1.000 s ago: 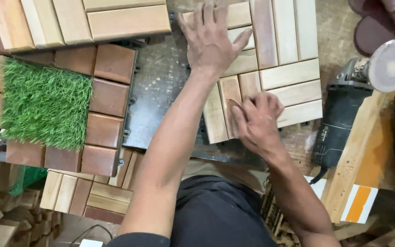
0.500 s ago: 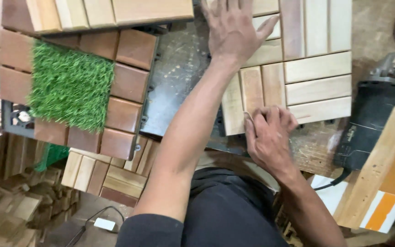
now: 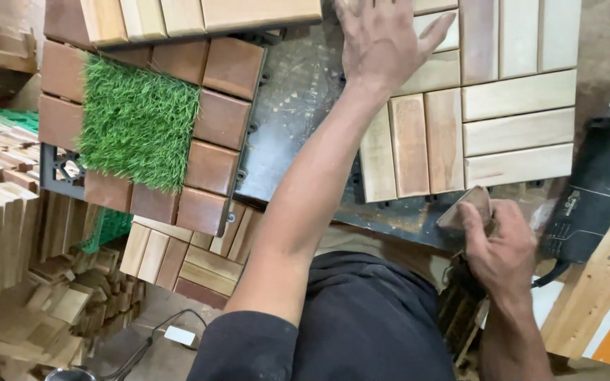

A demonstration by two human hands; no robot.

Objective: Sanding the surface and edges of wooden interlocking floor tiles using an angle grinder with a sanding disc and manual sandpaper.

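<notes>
A pale wooden slat tile [image 3: 474, 120] lies on the dark workbench [image 3: 291, 120]. My left hand [image 3: 383, 42] presses flat on its upper left corner, fingers spread. My right hand [image 3: 499, 247] is just below the tile's near edge, off the wood, and grips a small folded piece of brown sandpaper [image 3: 469, 206]. The sandpaper's tip points up towards the tile but does not touch it.
A black angle grinder [image 3: 591, 190] lies at the right beside a wooden plank [image 3: 605, 275]. A brown slat tile carrying a patch of artificial grass [image 3: 139, 123] sits at the left, with more tiles above and below it. Stacked wood offcuts [image 3: 8, 233] fill the far left.
My right hand has pulled the sandpaper off the tile's slats, down and to the right past its near edge. The left hand stays on the tile. The view has shifted left.
</notes>
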